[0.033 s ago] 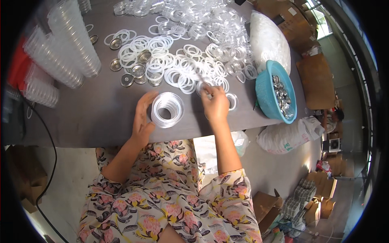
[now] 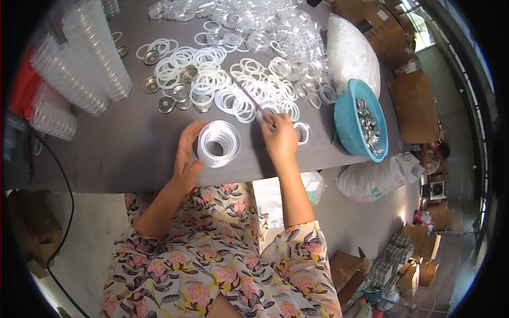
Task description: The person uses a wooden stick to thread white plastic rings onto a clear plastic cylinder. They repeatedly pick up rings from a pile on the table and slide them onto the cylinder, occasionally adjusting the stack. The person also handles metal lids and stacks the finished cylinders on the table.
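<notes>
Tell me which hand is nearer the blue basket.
The right. The right hand, holding a thin stick, is left of the blue basket; the left hand is farther left, beyond the stack of clear rings.

We could not see the near end of the thin stick, which the right hand covered, and we lost its faint far tip among the white rings. We could not tell how much of the left hand touched the ring stack. The top edge cut off our view of the clear pile and the tall cup stack. We could not identify the blurred red thing. We found the distant person too small to read clearly.
</notes>
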Tool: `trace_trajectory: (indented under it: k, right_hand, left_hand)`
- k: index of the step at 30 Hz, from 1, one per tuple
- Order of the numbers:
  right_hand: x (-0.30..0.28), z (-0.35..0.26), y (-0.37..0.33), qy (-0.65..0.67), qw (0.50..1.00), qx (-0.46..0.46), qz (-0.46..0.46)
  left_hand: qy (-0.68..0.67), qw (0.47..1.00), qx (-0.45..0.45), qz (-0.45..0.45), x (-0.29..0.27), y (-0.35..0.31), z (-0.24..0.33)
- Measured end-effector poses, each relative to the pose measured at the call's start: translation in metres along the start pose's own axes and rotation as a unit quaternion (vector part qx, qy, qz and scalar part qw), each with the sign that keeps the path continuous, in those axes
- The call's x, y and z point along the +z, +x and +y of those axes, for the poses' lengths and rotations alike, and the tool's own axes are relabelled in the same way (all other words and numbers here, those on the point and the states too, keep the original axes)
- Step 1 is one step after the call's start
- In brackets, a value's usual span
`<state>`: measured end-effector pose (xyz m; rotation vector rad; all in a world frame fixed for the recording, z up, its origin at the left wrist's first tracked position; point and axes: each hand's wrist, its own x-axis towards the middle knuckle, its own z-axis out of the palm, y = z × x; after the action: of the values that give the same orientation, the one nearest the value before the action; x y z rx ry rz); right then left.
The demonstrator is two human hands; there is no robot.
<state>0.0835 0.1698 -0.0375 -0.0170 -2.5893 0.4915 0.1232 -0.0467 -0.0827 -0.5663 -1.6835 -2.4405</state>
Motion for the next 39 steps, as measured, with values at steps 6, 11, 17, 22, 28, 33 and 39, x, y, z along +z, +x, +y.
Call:
trace_trajectory:
  k: [6, 11, 17, 22, 28, 33, 39]
  right_hand:
    - [-0.011, -0.006, 0.002, 0.032, 0.999, -0.006, 0.001]
    - [-0.06, -0.046, 0.001, 0.274, 0.95, -0.146, -0.026]
    - [-0.08, -0.061, -0.009, 0.288, 0.912, -0.233, -0.173]
    - [-0.077, -0.062, -0.004, 0.342, 0.893, -0.191, -0.224]
    - [-0.088, -0.06, 0.009, 0.759, 0.648, 0.057, 0.001]
    - [-0.086, -0.088, 0.017, 0.828, 0.519, 0.184, -0.109]
    - [-0.063, -0.111, 0.018, 0.796, 0.537, 0.228, -0.161]
  left_hand:
    - [0.015, 1.0, 0.014, 0.001, -0.005, 0.0, 0.002]
    - [0.004, 0.999, 0.009, 0.044, -0.006, -0.002, -0.002]
    - [0.084, 0.992, 0.091, -0.032, 0.004, 0.017, 0.034]
    - [0.187, 0.97, 0.016, -0.156, 0.008, 0.043, 0.062]
    - [0.035, 0.996, 0.017, -0.075, 0.019, 0.039, 0.063]
    - [0.171, 0.972, 0.003, -0.16, 0.012, 0.047, 0.064]
    - [0.09, 0.989, -0.028, -0.115, 0.015, 0.038, 0.056]
